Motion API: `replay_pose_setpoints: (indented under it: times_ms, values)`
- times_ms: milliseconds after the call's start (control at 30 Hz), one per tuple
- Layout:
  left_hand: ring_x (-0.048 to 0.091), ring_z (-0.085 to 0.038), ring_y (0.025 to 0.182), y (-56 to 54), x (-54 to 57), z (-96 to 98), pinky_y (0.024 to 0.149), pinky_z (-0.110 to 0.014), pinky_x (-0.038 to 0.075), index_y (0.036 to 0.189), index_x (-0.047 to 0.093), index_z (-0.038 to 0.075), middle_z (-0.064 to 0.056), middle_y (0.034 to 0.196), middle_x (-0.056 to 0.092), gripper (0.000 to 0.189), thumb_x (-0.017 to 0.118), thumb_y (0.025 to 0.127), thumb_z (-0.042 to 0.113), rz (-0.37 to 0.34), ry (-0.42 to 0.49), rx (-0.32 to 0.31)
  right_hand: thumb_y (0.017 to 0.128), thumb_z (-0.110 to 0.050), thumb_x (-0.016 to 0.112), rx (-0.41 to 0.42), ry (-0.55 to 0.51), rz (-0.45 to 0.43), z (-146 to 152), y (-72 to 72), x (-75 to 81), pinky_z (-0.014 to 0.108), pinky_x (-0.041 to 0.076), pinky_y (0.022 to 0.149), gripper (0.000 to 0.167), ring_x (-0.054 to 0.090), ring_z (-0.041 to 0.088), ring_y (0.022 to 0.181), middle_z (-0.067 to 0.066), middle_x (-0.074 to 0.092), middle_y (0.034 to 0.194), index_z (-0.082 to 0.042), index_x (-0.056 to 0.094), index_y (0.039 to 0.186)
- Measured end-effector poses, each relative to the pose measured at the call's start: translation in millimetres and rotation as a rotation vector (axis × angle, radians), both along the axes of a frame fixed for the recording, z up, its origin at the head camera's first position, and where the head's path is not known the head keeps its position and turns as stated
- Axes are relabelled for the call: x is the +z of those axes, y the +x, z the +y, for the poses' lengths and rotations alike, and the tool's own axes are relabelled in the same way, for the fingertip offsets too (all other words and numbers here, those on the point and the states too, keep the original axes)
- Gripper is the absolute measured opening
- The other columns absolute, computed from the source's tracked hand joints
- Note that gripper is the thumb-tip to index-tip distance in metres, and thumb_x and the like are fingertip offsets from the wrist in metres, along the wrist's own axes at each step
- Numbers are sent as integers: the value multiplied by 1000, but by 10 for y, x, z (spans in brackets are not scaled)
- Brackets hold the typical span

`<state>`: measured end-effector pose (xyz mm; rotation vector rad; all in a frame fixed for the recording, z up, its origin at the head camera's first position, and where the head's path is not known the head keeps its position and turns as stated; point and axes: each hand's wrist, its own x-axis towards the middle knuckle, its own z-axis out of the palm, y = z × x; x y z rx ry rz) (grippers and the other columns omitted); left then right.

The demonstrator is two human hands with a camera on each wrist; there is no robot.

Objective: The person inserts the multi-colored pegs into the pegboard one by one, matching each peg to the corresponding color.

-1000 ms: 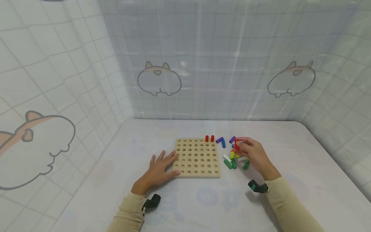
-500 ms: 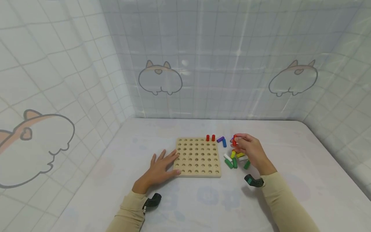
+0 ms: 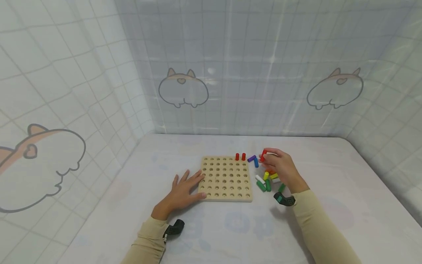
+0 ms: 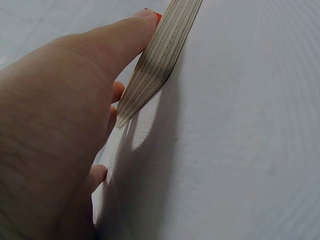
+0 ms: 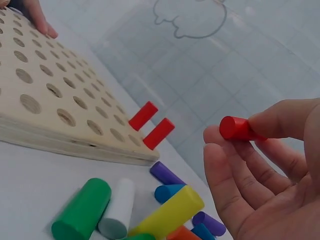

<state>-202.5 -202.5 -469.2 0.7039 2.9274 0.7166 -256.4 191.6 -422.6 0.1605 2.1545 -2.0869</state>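
My right hand [image 3: 284, 168] pinches a red peg [image 5: 234, 128] between thumb and fingertips, held above the table right of a wooden pegboard [image 3: 227, 200]. In the right wrist view its other fingers are loosely bent below the peg. Two red pegs [image 5: 159, 133] stand upright side by side in the board's far right corner holes. My left hand [image 3: 179, 195] lies with spread fingers at the board's left edge, thumb and fingertips touching it. The left wrist view shows the thumb on top of the board's layered edge [image 4: 162, 50].
Loose pegs lie right of the board, partly under my right hand: green [image 3: 261, 186], white [image 3: 259, 179], yellow [image 3: 266, 176], blue [image 3: 256, 162], purple [image 3: 252, 158] and orange [image 5: 184, 234]. White tiled-pattern sheeting [image 3: 230, 66] rises behind the table and at both sides.
My right hand has moved left and slightly away from me, carrying the red peg toward the board; the peg now tilts. The left hand stays at the board's edge.
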Motion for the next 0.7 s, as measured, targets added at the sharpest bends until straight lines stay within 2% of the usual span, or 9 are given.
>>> replay_pose_setpoints:
  times_ms: [133,400,700]
  values:
    - [8,-40,152,12,-1,6,113,-70,-7,156,39,24,9,164,23,80,56,91,67,-16,1,3,102,-23,61,6,-6,-11,-14,-48,19,30,53,94,51,62,29,116,18,55,138,-10,45,149]
    - [7,-39,152,18,-8,4,113,-70,-6,157,38,25,9,164,23,81,56,91,68,-5,8,3,102,-24,62,48,2,-4,-62,-142,80,42,46,105,54,60,30,121,17,55,137,-9,43,150]
    - [6,-37,152,11,-11,2,113,-68,-7,157,38,26,10,164,22,81,55,91,70,-8,-2,11,100,-20,64,62,20,23,-228,-343,93,39,51,99,48,61,30,118,17,60,132,-5,50,144]
